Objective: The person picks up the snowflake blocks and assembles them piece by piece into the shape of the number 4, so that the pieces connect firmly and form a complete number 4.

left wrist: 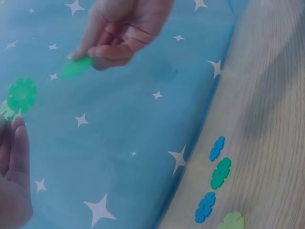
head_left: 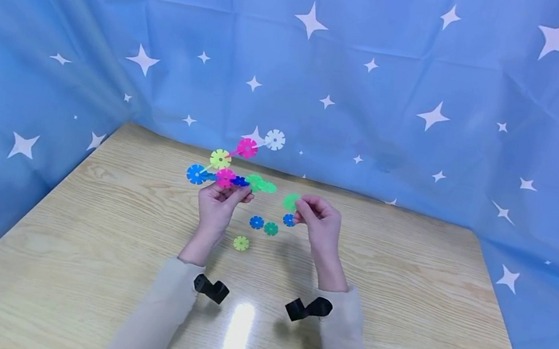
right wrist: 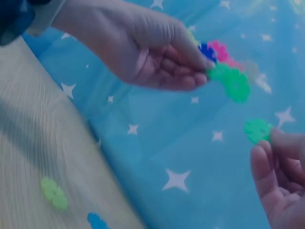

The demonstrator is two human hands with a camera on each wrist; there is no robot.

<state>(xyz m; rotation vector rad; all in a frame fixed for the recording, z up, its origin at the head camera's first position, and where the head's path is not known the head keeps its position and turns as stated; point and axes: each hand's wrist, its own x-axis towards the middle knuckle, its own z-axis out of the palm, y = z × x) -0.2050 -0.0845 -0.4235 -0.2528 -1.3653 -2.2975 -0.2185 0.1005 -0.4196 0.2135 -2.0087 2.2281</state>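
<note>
My left hand (head_left: 216, 208) pinches a chain of linked plastic snowflake discs (head_left: 225, 177) near its green end. From the blue disc (head_left: 196, 174) at the chain's left, a branch slants up through a yellow-green disc (head_left: 220, 159) and a pink disc (head_left: 247, 148) to a white disc (head_left: 275, 139). At the other end sits a green disc (left wrist: 22, 95), facing the right hand. Between thumb and fingertips my right hand (head_left: 322, 227) pinches a single green disc (right wrist: 257, 131), held apart from the chain. Both hands are raised over the table's far half.
On the wooden table (head_left: 431, 301) under the hands lie loose discs: a blue one (head_left: 256, 222), a green one (head_left: 271, 229), another blue one (head_left: 289, 220) and a yellow-green one (head_left: 241, 243). A blue star-patterned curtain (head_left: 381, 105) hangs along the table's back and sides.
</note>
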